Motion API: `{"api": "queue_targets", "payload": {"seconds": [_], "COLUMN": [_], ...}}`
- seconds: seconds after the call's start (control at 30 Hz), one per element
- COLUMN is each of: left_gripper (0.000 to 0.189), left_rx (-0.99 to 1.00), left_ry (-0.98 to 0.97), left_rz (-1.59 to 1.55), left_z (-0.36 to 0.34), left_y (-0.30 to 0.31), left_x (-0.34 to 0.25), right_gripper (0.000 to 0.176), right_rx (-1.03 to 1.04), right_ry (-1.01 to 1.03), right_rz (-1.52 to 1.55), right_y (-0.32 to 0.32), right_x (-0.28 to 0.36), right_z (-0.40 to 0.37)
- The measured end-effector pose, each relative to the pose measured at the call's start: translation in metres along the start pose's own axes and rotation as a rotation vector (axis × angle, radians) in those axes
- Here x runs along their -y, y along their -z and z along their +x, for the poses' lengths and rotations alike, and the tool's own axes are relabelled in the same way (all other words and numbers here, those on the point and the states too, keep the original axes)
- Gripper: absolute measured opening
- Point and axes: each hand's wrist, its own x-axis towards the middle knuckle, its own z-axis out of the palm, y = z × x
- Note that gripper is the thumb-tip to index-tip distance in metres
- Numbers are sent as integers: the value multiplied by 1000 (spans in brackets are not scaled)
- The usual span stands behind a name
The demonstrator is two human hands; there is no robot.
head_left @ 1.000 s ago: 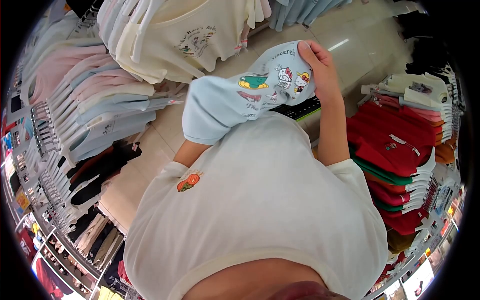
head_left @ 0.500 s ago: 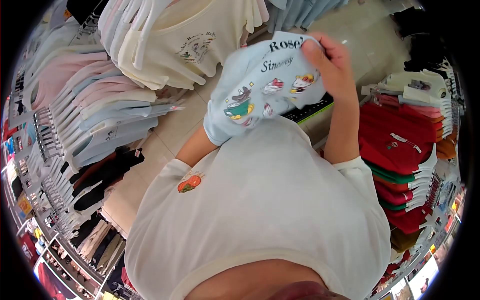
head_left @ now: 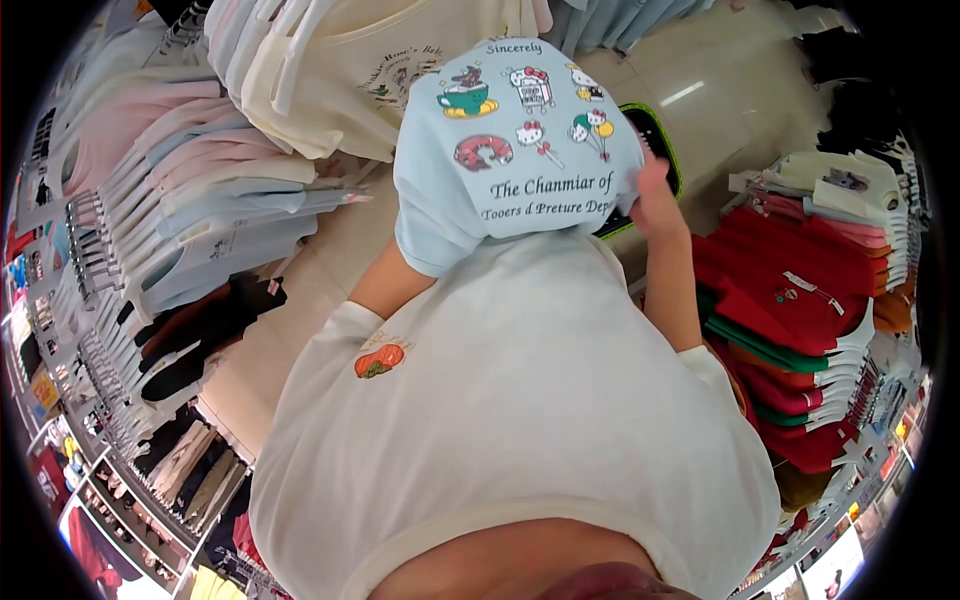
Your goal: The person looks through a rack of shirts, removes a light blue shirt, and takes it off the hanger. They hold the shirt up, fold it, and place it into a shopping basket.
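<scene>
A light blue T-shirt (head_left: 540, 130) with cartoon prints and dark lettering is spread out in front of my chest, its print facing up. My left forearm (head_left: 392, 285) goes into the shirt at its lower left, and the cloth hides my left hand. At the shirt's right edge is my right hand (head_left: 656, 203), slightly blurred, its fingers closed on the cloth and partly behind it.
A cream T-shirt (head_left: 370, 75) hangs on a rack ahead. Pastel shirts (head_left: 220, 180) on hangers line the left, with black garments (head_left: 215, 320) below. Red tops (head_left: 790, 275) hang at right. A black, green-edged object (head_left: 672, 150) shows behind the blue shirt, above the tiled floor (head_left: 700, 60).
The blue T-shirt has opened out flatter, bringing more prints and lower lettering into view. My right hand has moved down from the shirt's upper corner to its right edge.
</scene>
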Motion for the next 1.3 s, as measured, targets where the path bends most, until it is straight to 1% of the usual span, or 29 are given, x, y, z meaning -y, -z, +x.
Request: {"api": "queue_targets", "payload": {"seconds": [0.03, 0.1, 0.2, 0.3, 0.33, 0.43, 0.57, 0.67, 0.77, 0.87, 0.97, 1.07, 1.17, 1.2, 1.3], "left_gripper": [41, 42, 42, 42, 42, 43, 43, 45, 47, 49, 51, 53, 55, 56, 58], "left_rx": [2, 0, 3, 2, 3, -2, -28, -73, -111, -147, -180, -185, -195, -207, -256], "left_ry": [-5, -15, -29, -40, -44, -60, -71, -52, -24, 24, 73, 86, 108, 116, 193], "left_rz": [4, 19, 45, 65, 75, 97, 128, 113, 79, 24, -37, -61, -79, -96, -214], "left_z": [0, 0, 1, 4, 3, -3, -25, -37, -45, -40, -38, -57, -73, -78, -89], "left_y": [2, 5, 10, 17, 19, 18, 13, 13, 17, 22, 24, 16, 16, 16, 27], "left_x": [-1, -5, -4, -5, -5, -6, -10, -6, -2, 8, 19, 15, 14, 15, 28], "right_gripper": [95, 66, 63, 53, 47, 43, 45, 52, 56, 58, 61, 59, 60, 64, 61], "right_rx": [-12, 53, -163, -268, -315, -382, -238, -118, -103, -53, -25, -129, -35, -108, -150], "right_ry": [-122, -67, -194, -156, -150, -221, -131, -85, -183, -220, -182, -157, -142, -152, -110], "right_rz": [-268, -293, -267, 29, 92, 169, 279, 210, 285, 389, 515, 365, 315, 329, 288], "right_y": [3, -11, -30, -29, -32, -42, -25, -14, -18, -22, -19, -16, -8, -17, -20], "right_x": [-7, -17, -10, -11, -9, 10, 1, -8, -8, -7, -15, -16, -20, -14, -17], "right_z": [-2, -17, -12, -11, -10, -4, -12, -19, -23, -29, -21, -22, -31, -32, -36]}}
